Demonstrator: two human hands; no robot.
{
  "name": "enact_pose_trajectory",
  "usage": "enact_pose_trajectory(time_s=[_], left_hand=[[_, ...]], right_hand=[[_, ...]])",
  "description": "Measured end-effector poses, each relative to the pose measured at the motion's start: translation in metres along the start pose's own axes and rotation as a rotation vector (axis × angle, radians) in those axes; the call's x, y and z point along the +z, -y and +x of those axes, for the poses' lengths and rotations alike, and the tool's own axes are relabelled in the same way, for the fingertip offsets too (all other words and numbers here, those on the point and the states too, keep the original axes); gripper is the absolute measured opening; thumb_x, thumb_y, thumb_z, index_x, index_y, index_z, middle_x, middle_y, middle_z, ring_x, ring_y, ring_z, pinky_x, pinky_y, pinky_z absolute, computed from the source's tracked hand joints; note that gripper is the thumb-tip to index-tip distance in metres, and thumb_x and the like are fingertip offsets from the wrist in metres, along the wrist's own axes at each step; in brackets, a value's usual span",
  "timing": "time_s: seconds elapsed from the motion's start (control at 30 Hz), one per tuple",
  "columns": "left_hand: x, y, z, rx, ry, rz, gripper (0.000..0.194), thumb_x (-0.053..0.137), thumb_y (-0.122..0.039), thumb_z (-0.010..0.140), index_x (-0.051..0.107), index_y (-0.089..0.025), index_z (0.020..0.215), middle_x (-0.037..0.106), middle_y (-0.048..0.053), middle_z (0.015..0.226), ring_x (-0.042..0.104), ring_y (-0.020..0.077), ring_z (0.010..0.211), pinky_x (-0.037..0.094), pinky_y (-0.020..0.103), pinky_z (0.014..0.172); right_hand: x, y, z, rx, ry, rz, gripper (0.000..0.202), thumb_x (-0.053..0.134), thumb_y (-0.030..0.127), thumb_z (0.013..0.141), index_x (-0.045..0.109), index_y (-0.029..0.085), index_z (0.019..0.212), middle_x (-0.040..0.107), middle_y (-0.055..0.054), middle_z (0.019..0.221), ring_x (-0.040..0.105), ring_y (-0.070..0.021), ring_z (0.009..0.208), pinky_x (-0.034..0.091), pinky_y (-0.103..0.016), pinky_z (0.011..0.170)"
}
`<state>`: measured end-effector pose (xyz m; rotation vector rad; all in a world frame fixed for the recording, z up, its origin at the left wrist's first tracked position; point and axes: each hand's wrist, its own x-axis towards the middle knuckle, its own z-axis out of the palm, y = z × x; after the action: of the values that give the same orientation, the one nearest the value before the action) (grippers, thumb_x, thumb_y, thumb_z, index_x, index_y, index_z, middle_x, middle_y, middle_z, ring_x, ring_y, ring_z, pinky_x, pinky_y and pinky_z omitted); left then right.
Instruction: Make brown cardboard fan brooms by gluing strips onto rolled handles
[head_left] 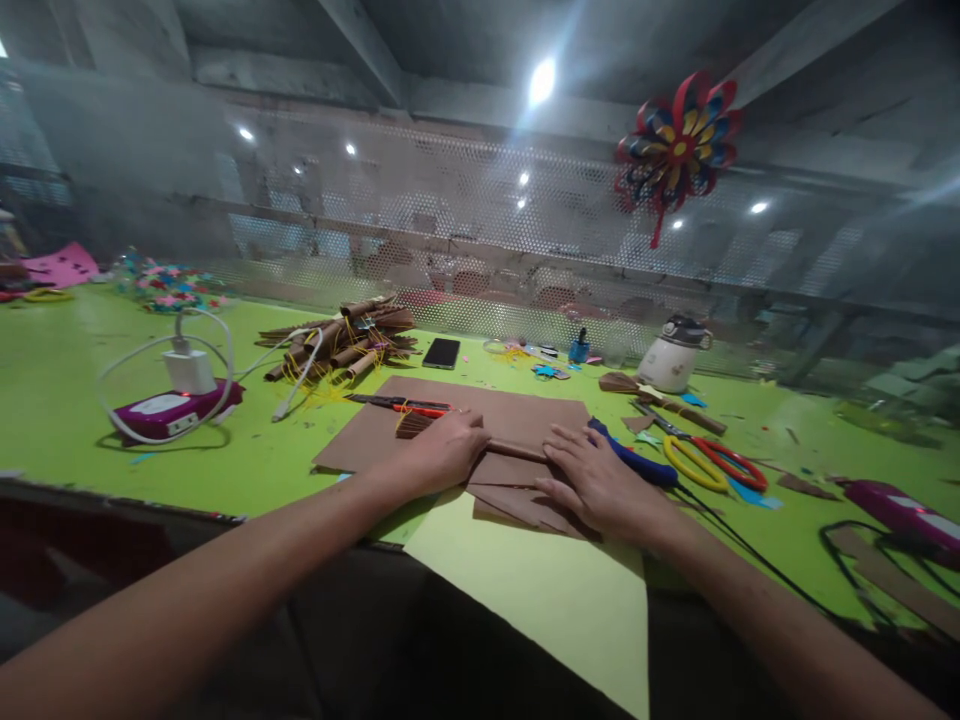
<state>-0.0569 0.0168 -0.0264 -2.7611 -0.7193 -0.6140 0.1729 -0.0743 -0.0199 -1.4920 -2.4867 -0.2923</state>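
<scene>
My left hand is closed around a thin rolled tube of brown paper, whose fringed end sticks out to the left of the fist. My right hand lies flat with its fingers stretched over the tube's right end and the folded brown paper below it. Under both is a large brown sheet. A utility knife with orange on its handle rests on that sheet beyond my left hand. Pale yellow paper hangs over the table's front edge. Just right of my right hand is a blue-handled corded tool.
Red-and-yellow scissors lie at the right, before a white bottle. Brown paper rolls are piled back left, beside a phone. Purple power strips stand at both sides, with loose cables. A paper flower hangs above.
</scene>
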Motion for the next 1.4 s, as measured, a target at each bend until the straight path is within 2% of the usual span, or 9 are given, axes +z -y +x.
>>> enact_pose_trajectory(time_s=[0.33, 0.5, 0.6, 0.67, 0.87, 1.03, 1.2, 1.3, 1.4], left_hand=[[-0.002, 0.0, 0.001, -0.027, 0.003, -0.059, 0.029, 0.038, -0.019, 0.087, 0.062, -0.013, 0.073, 0.055, 0.008, 0.078, 0.047, 0.0146, 0.071, 0.037, 0.026, 0.065], [0.001, 0.002, 0.001, -0.027, -0.007, -0.041, 0.029, 0.038, -0.018, 0.088, 0.062, -0.014, 0.074, 0.055, 0.007, 0.079, 0.048, 0.0145, 0.072, 0.036, 0.026, 0.065], [0.005, 0.004, 0.002, -0.019, -0.002, -0.023, 0.029, 0.038, -0.02, 0.089, 0.062, -0.013, 0.075, 0.054, 0.007, 0.078, 0.048, 0.0147, 0.072, 0.036, 0.026, 0.066], [0.006, 0.005, 0.003, -0.019, 0.008, -0.019, 0.029, 0.038, -0.021, 0.089, 0.062, -0.013, 0.075, 0.054, 0.007, 0.077, 0.048, 0.0144, 0.071, 0.036, 0.026, 0.064], [0.006, 0.009, 0.004, 0.017, -0.016, -0.019, 0.025, 0.041, -0.021, 0.088, 0.062, -0.014, 0.076, 0.054, 0.007, 0.078, 0.047, 0.0143, 0.07, 0.036, 0.026, 0.063], [0.003, 0.01, 0.005, 0.031, -0.014, -0.024, 0.024, 0.041, -0.022, 0.087, 0.062, -0.014, 0.08, 0.053, 0.007, 0.078, 0.048, 0.0144, 0.07, 0.035, 0.026, 0.064], [-0.005, 0.01, 0.005, -0.007, 0.053, -0.031, 0.027, 0.039, -0.024, 0.088, 0.061, -0.015, 0.078, 0.053, 0.006, 0.077, 0.048, 0.0138, 0.066, 0.033, 0.026, 0.061], [-0.011, 0.008, 0.006, -0.021, 0.093, -0.054, 0.028, 0.038, -0.026, 0.089, 0.062, -0.015, 0.081, 0.053, 0.007, 0.078, 0.048, 0.0143, 0.066, 0.033, 0.025, 0.06], [-0.016, 0.009, 0.006, -0.052, 0.124, -0.122, 0.028, 0.036, -0.026, 0.089, 0.063, -0.017, 0.092, 0.055, 0.007, 0.082, 0.049, 0.0147, 0.068, 0.035, 0.025, 0.062]], right_hand=[[-0.001, -0.003, 0.0, 0.034, -0.022, -0.074, 0.049, 0.035, 0.053, 0.088, 0.063, 0.014, 0.098, 0.063, -0.016, 0.107, 0.042, -0.0299, 0.12, 0.029, -0.048, 0.095], [-0.005, -0.001, 0.002, 0.077, -0.128, -0.062, 0.044, 0.039, 0.049, 0.088, 0.061, 0.014, 0.103, 0.058, -0.015, 0.118, 0.042, -0.0288, 0.119, 0.03, -0.047, 0.096], [-0.005, -0.001, 0.001, 0.009, -0.103, -0.02, 0.044, 0.041, 0.05, 0.087, 0.059, 0.016, 0.108, 0.057, -0.013, 0.119, 0.042, -0.0279, 0.119, 0.031, -0.046, 0.095], [-0.004, -0.003, 0.002, -0.01, -0.089, 0.014, 0.042, 0.041, 0.05, 0.087, 0.062, 0.017, 0.102, 0.06, -0.012, 0.116, 0.044, -0.0276, 0.116, 0.033, -0.046, 0.094], [-0.007, -0.028, 0.005, 0.142, -0.304, 0.161, 0.029, 0.045, 0.037, 0.087, 0.065, 0.017, 0.097, 0.065, -0.011, 0.1, 0.054, -0.0238, 0.097, 0.041, -0.041, 0.086], [-0.008, -0.043, 0.003, 0.246, -0.408, 0.294, 0.024, 0.047, 0.032, 0.086, 0.065, 0.017, 0.085, 0.067, -0.008, 0.083, 0.06, -0.02, 0.079, 0.045, -0.032, 0.075], [-0.001, -0.042, 0.005, 0.367, -0.325, 0.331, 0.028, 0.039, 0.024, 0.088, 0.06, 0.014, 0.103, 0.068, -0.009, 0.082, 0.062, -0.019, 0.074, 0.045, -0.029, 0.07], [0.001, -0.037, 0.007, 0.313, -0.231, 0.246, 0.035, 0.037, 0.018, 0.088, 0.051, 0.012, 0.119, 0.067, -0.012, 0.091, 0.06, -0.0206, 0.084, 0.044, -0.03, 0.074], [0.001, -0.031, 0.008, 0.248, -0.16, 0.128, 0.039, 0.038, 0.013, 0.086, 0.047, 0.009, 0.124, 0.063, -0.016, 0.104, 0.056, -0.0239, 0.094, 0.041, -0.034, 0.081]])
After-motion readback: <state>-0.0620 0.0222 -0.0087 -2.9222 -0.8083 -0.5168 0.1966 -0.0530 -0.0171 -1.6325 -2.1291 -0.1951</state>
